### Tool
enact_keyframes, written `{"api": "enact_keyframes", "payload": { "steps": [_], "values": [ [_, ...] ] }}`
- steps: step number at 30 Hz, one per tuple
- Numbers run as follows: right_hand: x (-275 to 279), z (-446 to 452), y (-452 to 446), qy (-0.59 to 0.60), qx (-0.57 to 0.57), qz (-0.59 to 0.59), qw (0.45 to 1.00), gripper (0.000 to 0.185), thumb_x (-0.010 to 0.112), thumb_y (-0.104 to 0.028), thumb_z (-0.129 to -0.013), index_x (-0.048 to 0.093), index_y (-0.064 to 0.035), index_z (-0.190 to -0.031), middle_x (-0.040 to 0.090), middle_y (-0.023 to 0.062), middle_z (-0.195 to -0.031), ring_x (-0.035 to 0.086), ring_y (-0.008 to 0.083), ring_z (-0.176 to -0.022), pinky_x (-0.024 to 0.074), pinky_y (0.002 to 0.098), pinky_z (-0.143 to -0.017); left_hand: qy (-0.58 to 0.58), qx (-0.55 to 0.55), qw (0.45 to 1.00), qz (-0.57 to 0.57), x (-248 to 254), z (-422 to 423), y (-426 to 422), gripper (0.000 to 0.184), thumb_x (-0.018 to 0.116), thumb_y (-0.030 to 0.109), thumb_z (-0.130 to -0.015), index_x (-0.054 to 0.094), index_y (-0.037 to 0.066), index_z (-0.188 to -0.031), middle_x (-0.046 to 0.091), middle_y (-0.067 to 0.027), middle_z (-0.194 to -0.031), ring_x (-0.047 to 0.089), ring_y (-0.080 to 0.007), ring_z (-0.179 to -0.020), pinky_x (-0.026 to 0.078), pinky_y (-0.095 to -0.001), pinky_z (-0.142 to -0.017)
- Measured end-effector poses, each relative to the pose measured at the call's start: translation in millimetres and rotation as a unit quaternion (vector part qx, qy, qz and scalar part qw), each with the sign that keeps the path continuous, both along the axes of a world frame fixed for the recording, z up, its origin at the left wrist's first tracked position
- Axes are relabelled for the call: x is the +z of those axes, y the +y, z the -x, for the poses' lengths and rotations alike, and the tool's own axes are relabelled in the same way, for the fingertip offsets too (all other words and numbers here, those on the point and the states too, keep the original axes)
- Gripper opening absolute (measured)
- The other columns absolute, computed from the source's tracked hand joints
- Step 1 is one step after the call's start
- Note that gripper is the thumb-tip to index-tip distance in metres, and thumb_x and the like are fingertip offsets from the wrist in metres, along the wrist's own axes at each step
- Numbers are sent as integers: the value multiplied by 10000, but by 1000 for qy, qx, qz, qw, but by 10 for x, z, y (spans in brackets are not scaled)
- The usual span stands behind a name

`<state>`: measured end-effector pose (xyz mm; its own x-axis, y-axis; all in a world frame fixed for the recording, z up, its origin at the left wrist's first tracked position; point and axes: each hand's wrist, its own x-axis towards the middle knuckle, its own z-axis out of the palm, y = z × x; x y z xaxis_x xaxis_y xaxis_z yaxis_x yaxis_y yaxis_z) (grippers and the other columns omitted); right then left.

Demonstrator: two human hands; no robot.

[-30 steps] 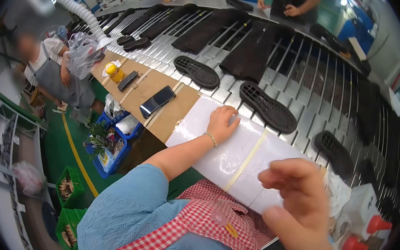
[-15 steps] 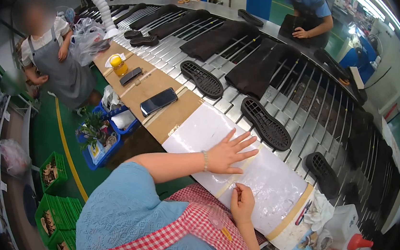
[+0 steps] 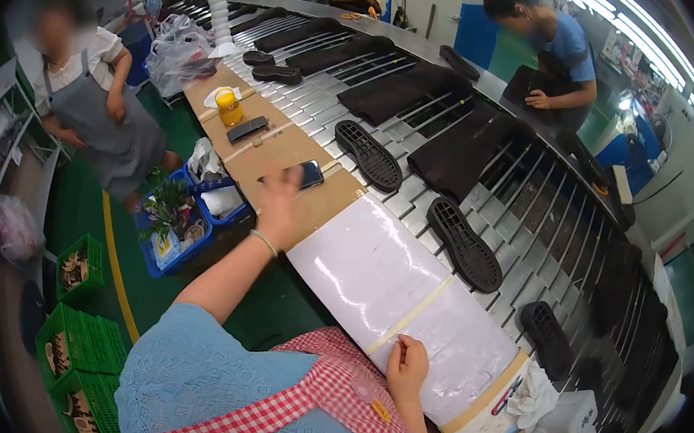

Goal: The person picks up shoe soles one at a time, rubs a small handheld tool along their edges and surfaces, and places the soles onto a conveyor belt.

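Note:
My left hand (image 3: 278,212), smeared by motion, is over the near end of a dark smartphone (image 3: 312,175) on the brown cardboard. Whether its fingers touch the phone I cannot tell. My right hand (image 3: 408,366) rests at the near edge of a glossy white sheet (image 3: 364,260), its fingers curled in; anything inside them is hidden. A strip of yellowish tape (image 3: 417,309) crosses the sheet beside that hand. Beyond the sheet, black shoe soles (image 3: 464,244) lie on the metal slatted conveyor (image 3: 414,210).
Dark boot uppers (image 3: 458,152) lie across the conveyor rods. A yellow-capped jar (image 3: 228,107) and a dark case (image 3: 247,128) stand on the cardboard. White bottles with red nozzles (image 3: 573,426) are at lower right. A co-worker in a grey apron (image 3: 109,127) stands left; another works across the conveyor.
My left hand has moved left from the white sheet to the phone. My right hand stays curled at the sheet's near edge. The view has shifted slightly.

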<state>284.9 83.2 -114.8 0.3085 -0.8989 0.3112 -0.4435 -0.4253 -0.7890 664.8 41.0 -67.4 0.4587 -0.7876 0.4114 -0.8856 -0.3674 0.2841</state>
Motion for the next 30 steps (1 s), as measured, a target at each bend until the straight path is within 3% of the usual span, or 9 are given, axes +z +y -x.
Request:
{"api": "enact_keyframes", "payload": {
  "steps": [1, 4, 9, 14, 17, 22, 26, 28, 30],
  "values": [
    [6, -10, 7, -1, -2, -1, 1000, 143, 606, -31, -820, 631, -9, -960, 614, 135, -813, 611, 273, -720, 491, 360, -644, -25, -66, 996, -59, 176, 296, 31, 713, 606, 402, -858, 352, 92, -1448, 260, -234, -1514, 186, -390, -1426, 103, -631, -1114],
    [-2, -24, 4, -6, -5, -2, 1000, 154, 604, -31, -822, 631, -3, -972, 615, 132, -826, 610, 265, -723, 493, 356, -650, -199, -248, 948, 17, 65, 238, 21, 715, 671, 361, -816, 391, 92, -1416, 272, -186, -1525, 193, -388, -1428, 86, -616, -1126],
    [-72, -50, 15, -8, -7, 2, 1000, 155, 594, -31, -839, 628, 3, -986, 610, 115, -836, 599, 221, -721, 486, 317, -640, 8, 37, 992, 120, 14, -177, -68, 802, 574, 408, -884, 205, 48, -1499, 209, -177, -1553, 141, -358, -1449, 64, -607, -1131],
    [-198, -54, -5, -19, -7, 40, 999, 145, 589, -26, -859, 630, -5, -996, 592, 78, -832, 563, 142, -683, 458, 248, -600, -11, -68, 997, -37, -397, 323, 170, 814, 559, 452, -890, 185, 78, -1509, 158, -183, -1566, 117, -371, -1450, 77, -630, -1121],
    [-134, -60, 15, -2, -11, -2, 1000, 162, 596, -31, -828, 626, 4, -984, 616, 139, -853, 611, 274, -772, 497, 361, -697, 7, -140, 985, -103, -525, 663, 285, 770, 530, 461, -904, 217, 95, -1504, 140, -167, -1575, 105, -362, -1457, 77, -616, -1128],
    [-182, -69, 9, -10, -14, -3, 1000, 160, 603, -38, -826, 630, -3, -979, 617, 144, -856, 609, 281, -775, 493, 363, -700, -9, -232, 965, -118, -317, 651, 256, 765, 538, 455, -899, 225, 99, -1500, 167, -163, -1568, 133, -353, -1451, 75, -621, -1129],
    [-302, -53, -47, -4, 0, 51, 999, 146, 587, -18, -858, 633, -2, -996, 586, 79, -828, 549, 138, -652, 450, 246, -574, -56, -25, 988, -144, 222, -75, 128, 746, 570, 392, -890, 248, 93, -1493, 225, -164, -1550, 190, -334, -1436, 100, -611, -1129],
    [-309, -62, -66, 5, 2, 66, 998, 146, 587, -15, -855, 634, -2, -993, 589, 82, -830, 554, 138, -655, 452, 247, -575, -23, 86, 989, 120, 162, -592, 103, 757, 594, 343, -877, 246, 69, -1491, 208, -174, -1555, 180, -337, -1440, 123, -598, -1128],
    [-292, -77, -43, 14, 2, 49, 999, 150, 593, -24, -844, 629, 0, -988, 601, 108, -850, 573, 195, -717, 463, 296, -635, -29, 141, 971, 192, 357, -780, 152, 764, 603, 327, -870, 245, 60, -1490, 192, -183, -1558, 172, -338, -1444, 125, -590, -1130]
  ]
}}
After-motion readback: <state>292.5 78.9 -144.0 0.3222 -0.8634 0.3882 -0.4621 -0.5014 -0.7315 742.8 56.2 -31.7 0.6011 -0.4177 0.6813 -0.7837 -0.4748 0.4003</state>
